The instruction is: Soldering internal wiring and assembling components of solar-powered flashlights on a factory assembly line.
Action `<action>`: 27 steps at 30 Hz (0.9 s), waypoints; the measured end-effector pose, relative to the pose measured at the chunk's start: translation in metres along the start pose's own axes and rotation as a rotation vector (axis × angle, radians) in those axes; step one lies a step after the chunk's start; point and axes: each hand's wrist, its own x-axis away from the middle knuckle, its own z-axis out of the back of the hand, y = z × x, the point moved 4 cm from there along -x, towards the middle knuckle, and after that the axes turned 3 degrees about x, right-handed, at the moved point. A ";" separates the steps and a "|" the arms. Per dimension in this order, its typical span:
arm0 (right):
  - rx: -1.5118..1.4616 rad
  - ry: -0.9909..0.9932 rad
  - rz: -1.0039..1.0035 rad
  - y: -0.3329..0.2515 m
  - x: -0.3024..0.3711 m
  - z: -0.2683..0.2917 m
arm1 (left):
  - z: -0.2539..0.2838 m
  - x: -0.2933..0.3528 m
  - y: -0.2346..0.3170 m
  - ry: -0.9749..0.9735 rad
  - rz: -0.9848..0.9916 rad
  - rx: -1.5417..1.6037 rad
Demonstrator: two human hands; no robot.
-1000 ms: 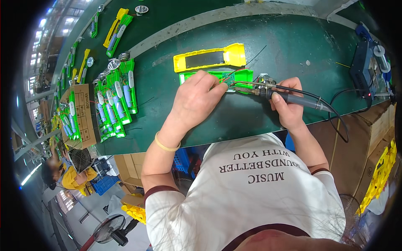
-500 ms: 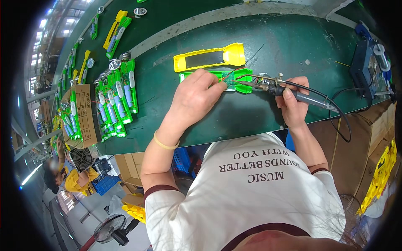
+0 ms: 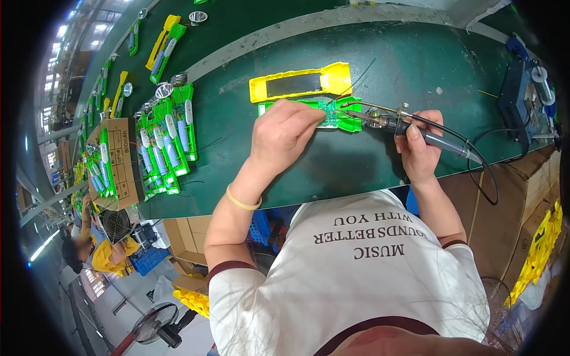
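My right hand [image 3: 419,148] grips a soldering iron [image 3: 436,140] with a thin feed tube [image 3: 380,108] clamped alongside it. The iron's tip reaches a small green circuit board [image 3: 331,110] inside a bright green flashlight half-shell [image 3: 350,123]. From the left, my left hand [image 3: 284,127] pinches at the same board, thumb and fingertips together. Whatever lies between those fingertips is too small to make out, and the hand covers the shell's left part. Just beyond lies a yellow half-shell [image 3: 342,77] with a dark panel [image 3: 294,85]. A thin dark wire [image 3: 363,74] sticks up from the board.
Several green shells with blue cells [image 3: 170,148] lie at the left beside a cardboard piece [image 3: 123,155]. A blue soldering station [image 3: 515,98] with a solder reel [image 3: 541,83] stands at the right, its black cable [image 3: 475,172] looping near the table edge. Another person [image 3: 107,255] sits far left.
My left fingertips have shifted slightly along the board, and the wrist is turned a little. The iron stays at the board; the whole view has moved slightly.
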 end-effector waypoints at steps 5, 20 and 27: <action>0.036 -0.074 0.021 0.004 0.000 -0.004 | 0.006 -0.004 0.000 -0.089 0.065 -0.070; 0.158 -0.127 0.026 0.011 0.000 -0.010 | 0.005 -0.008 0.003 -0.148 0.033 -0.088; 0.215 -0.149 0.003 0.013 0.000 -0.010 | 0.005 -0.009 0.003 -0.152 0.014 -0.089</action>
